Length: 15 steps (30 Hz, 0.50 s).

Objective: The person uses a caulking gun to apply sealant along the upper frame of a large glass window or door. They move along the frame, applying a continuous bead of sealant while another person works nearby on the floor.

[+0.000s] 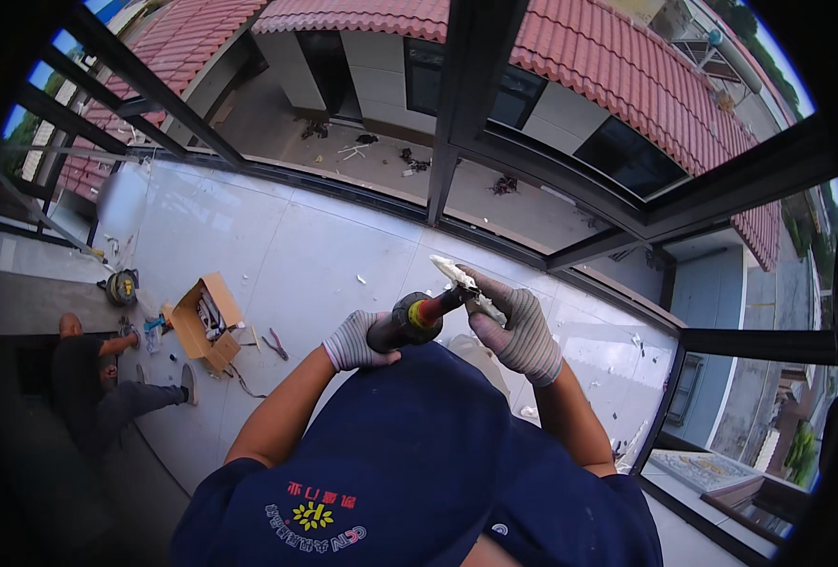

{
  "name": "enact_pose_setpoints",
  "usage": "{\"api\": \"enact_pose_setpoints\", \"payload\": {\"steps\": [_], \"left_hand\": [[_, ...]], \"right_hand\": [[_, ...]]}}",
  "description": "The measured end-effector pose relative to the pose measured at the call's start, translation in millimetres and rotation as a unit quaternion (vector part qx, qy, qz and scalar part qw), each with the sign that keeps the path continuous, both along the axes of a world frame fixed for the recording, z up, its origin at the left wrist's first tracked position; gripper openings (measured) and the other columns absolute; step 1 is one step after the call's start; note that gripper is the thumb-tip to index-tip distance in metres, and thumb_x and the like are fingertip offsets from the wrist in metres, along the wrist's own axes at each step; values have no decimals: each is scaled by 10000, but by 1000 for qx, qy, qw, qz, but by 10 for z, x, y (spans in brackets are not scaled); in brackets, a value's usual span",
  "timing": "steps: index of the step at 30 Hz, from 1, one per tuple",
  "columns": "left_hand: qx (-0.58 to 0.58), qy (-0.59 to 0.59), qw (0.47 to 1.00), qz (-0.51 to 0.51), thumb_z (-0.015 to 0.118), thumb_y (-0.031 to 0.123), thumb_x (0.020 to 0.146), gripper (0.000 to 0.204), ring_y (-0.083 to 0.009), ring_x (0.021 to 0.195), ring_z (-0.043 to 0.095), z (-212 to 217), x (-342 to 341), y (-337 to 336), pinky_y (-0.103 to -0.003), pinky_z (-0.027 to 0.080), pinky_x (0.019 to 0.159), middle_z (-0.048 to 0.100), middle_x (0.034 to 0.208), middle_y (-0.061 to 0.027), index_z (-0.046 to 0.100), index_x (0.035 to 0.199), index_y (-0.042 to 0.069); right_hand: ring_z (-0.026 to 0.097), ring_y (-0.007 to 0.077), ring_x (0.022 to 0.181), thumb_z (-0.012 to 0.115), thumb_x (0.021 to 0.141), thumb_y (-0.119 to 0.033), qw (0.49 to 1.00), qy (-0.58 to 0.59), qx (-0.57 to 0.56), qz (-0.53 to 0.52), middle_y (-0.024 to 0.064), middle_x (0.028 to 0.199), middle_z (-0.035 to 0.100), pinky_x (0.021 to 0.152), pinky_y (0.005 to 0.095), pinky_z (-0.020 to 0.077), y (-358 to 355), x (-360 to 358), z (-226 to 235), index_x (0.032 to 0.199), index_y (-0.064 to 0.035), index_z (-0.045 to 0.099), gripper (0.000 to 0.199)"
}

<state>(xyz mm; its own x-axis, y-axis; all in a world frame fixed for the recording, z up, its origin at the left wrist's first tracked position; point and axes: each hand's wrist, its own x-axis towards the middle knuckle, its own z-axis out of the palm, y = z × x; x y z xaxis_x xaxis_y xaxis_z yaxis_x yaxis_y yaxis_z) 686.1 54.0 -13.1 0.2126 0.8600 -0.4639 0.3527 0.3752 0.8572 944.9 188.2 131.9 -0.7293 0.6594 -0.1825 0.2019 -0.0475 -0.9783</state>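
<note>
While two gloved hands, left hand (pixel 354 342) and right hand (pixel 518 326), grip one scraper-like tool (pixel 428 310).

Gloved left hand (pixel 354 342) grips a scraper (pixel 421 316); right hand (pixel 516 326) pinches its putty-caked blade.

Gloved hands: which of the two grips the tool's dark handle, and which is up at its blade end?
The left hand wraps the dark handle of the tool. The right hand is higher, its fingers at the pale, caked blade end.

Grey striped knit gloves (pixel 518 326), navy short sleeves
</note>
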Motion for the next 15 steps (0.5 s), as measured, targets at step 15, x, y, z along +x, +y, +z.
{"api": "enact_pose_setpoints", "payload": {"steps": [15], "left_hand": [[98,-8,977,191,828,283,690,452,-175,790,658,-132,-908,-1022,-319,527,812,704,854,-71,660,1051,69]], "right_hand": [[586,137,930,845,787,-215,912,41,-255,319,65,1101,604,852,293,498,1,-1822,160,1502,0,331,907]]}}
